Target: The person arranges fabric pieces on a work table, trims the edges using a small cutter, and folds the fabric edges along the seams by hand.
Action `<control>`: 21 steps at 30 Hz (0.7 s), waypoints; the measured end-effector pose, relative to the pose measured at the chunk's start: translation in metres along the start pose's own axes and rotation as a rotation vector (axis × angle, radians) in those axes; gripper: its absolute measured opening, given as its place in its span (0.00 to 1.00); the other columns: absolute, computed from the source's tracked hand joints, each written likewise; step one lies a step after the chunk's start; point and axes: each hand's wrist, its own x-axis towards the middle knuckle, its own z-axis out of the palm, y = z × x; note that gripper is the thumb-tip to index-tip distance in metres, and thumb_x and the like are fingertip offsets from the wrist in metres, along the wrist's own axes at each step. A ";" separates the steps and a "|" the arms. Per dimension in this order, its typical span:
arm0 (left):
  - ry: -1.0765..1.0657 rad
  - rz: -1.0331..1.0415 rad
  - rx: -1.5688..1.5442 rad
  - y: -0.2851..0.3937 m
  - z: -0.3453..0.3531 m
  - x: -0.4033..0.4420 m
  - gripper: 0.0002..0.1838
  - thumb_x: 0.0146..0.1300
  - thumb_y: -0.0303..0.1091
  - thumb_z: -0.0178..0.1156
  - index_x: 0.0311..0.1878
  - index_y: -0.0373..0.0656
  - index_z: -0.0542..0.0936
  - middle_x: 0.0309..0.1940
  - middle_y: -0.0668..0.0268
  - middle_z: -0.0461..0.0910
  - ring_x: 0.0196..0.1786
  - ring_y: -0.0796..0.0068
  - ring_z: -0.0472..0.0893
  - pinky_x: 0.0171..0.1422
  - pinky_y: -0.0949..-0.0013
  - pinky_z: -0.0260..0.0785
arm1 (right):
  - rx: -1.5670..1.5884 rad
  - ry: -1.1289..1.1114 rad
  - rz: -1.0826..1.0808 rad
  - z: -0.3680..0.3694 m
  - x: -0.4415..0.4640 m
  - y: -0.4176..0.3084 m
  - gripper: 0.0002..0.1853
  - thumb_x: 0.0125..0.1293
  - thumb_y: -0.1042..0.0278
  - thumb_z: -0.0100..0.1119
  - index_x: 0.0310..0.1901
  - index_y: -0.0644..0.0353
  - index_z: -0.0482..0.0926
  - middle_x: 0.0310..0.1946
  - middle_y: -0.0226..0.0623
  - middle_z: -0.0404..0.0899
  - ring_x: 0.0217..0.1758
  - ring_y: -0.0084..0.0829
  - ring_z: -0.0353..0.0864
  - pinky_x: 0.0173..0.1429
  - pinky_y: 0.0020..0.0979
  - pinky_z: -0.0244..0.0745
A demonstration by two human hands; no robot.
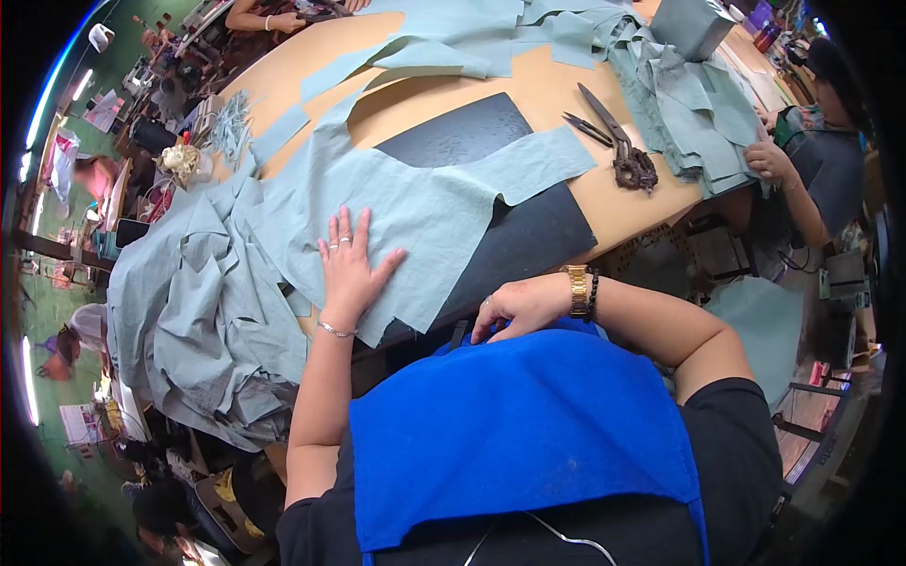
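My left hand (351, 269) lies flat with fingers spread on a pale green cloth piece (415, 212), pressing it to the table. The cloth is spread over a dark board (538, 236) and has an angular cut edge at the right. My right hand (519, 309), with a gold watch at the wrist, is curled at the upper edge of my blue apron (528, 406). Its fingertips point down and are partly hidden, so what they grip does not show. Large dark scissors (618, 137) with cloth-wrapped handles lie beyond it, beside a smaller pointed tool (587, 130).
Crumpled green cloth (203, 302) hangs over the table's left edge. Stacked green pieces (675, 113) lie at the right, touched by another person's hand (772, 162). Another person's arm (269, 21) is at the far side. Thin cloth strips (231, 127) lie at the left.
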 end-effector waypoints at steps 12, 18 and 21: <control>-0.004 -0.001 0.006 -0.001 0.001 0.000 0.48 0.59 0.68 0.57 0.75 0.47 0.61 0.76 0.45 0.50 0.79 0.46 0.48 0.77 0.38 0.38 | -0.038 -0.056 0.065 0.000 0.008 0.008 0.22 0.69 0.50 0.55 0.52 0.60 0.81 0.45 0.39 0.85 0.46 0.35 0.84 0.51 0.33 0.78; -0.009 -0.005 0.002 0.001 0.000 -0.001 0.48 0.59 0.68 0.57 0.75 0.48 0.60 0.76 0.45 0.50 0.79 0.47 0.47 0.77 0.38 0.37 | 0.081 -0.158 0.267 -0.008 0.012 0.010 0.20 0.71 0.53 0.55 0.54 0.61 0.80 0.44 0.36 0.85 0.43 0.30 0.84 0.49 0.31 0.78; -0.005 -0.006 0.013 0.000 0.000 0.000 0.48 0.59 0.68 0.57 0.75 0.48 0.60 0.76 0.45 0.50 0.79 0.47 0.47 0.77 0.38 0.37 | 0.037 -0.216 0.287 -0.012 0.010 0.007 0.21 0.69 0.53 0.59 0.53 0.61 0.80 0.44 0.36 0.86 0.43 0.30 0.85 0.49 0.31 0.77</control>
